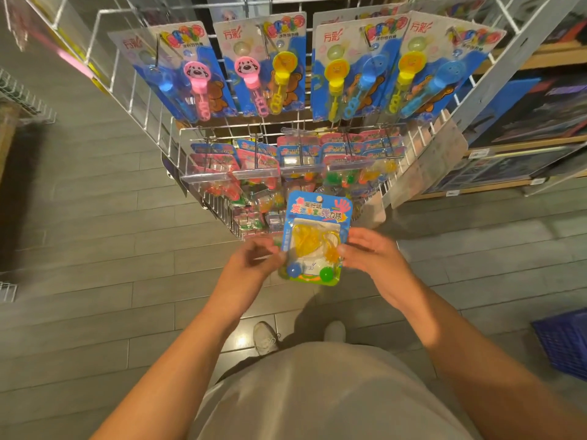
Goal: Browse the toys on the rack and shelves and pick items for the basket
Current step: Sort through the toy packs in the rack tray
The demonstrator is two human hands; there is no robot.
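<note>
We stand on a grey plank floor (95,249) in a shop aisle, facing a white wire display rack (152,100) with wooden shelves (521,144) of dark boxed goods off to the right. On the rack's upper row hang blue-backed blister cards of plastic bubble wands (260,65) in pink, yellow and blue, each wand topped with a round cartoon face. Below them a second row of smaller pink and blue carded toys (286,160) hangs on hooks behind clear plastic label strips, and we cannot make out their contents well. In front of that lower row we hold up one blue carded toy pack (313,239) with red and yellow printed lettering, a yellow stretchy toy under its clear bubble, and a blue ball and a green ball at its lower edge. Our left hand (254,262) has its fingers curled in, pinching the pack's left edge. Our right hand (371,252) touches the pack's right edge with thumb and fingertips, the fingers fairly straight, and whether it truly grips the card we cannot tell. The pack sits upright, between the two hands, above our pale shoes (266,338). A blue slatted plastic basket (565,341) rests on the floor at the far right, well apart from the pack.
</note>
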